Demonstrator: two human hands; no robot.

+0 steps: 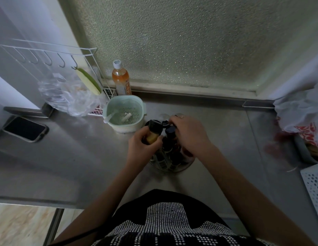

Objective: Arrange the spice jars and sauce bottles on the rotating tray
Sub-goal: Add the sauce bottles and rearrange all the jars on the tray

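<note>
Two hands meet over the tray [187, 165] at the middle of the steel desk [74, 150]. At far left a phone [25, 129] lies flat near the desk's edge, with a plastic bag [69, 96] behind it. A green basket [125, 112] stands just left of the tray, an orange drink bottle [120, 79] behind it by the window. The left hand [143, 148] comes in from below, fingers curled round a yellow jar [152, 133]; the jar's black cap tilts up and away from the person. The right hand [188, 135] arches over the dark bottles [169, 139] standing upright on the tray, its fingers bent down onto their caps; whether it grips one I cannot tell. Bare desk lies right of the tray, up to a white bag [302, 110].
</note>
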